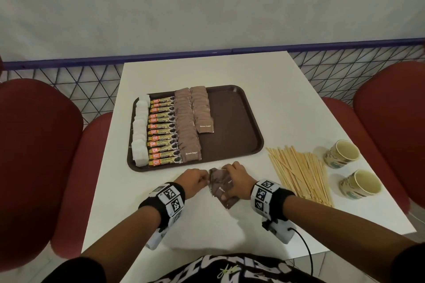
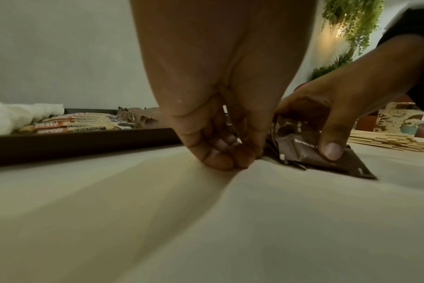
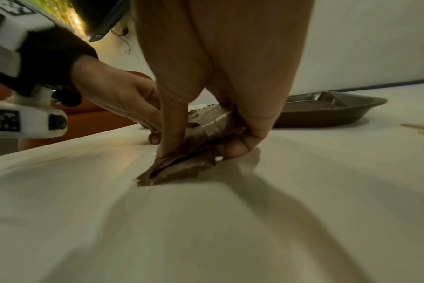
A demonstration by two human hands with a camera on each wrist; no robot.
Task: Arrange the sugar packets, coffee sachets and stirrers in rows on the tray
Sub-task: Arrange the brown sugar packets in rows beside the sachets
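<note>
Both hands work a small stack of brown sugar packets [image 1: 224, 187] lying on the white surface [image 1: 287, 108] at lower centre of the head view, just below the tray [image 1: 232, 122]. The right hand [image 1: 236, 178] curls over the stack, thumb and fingers pinching its edges; the left hand [image 1: 195, 178] has its fingertips [image 2: 230, 161] bunched at the stack's left corner, pinching it there as far as the wrist views show.

The step in hand looks like gathering and squaring loose packets before laying them down. On the tray, from left to right, stand a white row [image 1: 140, 128], a row of coffee sachets [image 1: 164, 128], one full brown row [image 1: 187, 124] and a shorter second one [image 1: 202, 110] that stops midway. The next move likely calls for lifting the stack and extending that short row downward, overlapping evenly. The stirrers [image 1: 301, 174] lie untouched at right, beside two paper cups [image 1: 342, 154].

Readable: "Brown Sugar" on the packets, "GRANULES" on the sachets.
</note>
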